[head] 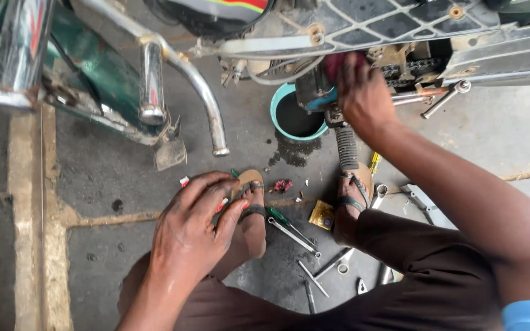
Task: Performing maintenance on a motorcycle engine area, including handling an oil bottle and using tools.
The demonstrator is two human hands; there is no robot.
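My right hand [363, 92] reaches up under the motorcycle's engine [400, 58] and presses a red rag [337, 62] against it. Just below it, a blue bowl [279, 104] of dark oil sits on the floor. My left hand [194, 227] rests on my left knee, fingers spread, holding nothing. Both my feet in sandals [249, 184] stand on the concrete, with a black footrest [346, 147] above the right foot.
Several wrenches and a green-handled screwdriver [283, 217] lie between my feet. A yellow screwdriver [374, 162] and a small yellow packet [322, 214] lie near the right foot. A chrome exhaust pipe [200, 92] and crash bar [153, 79] stand at upper left.
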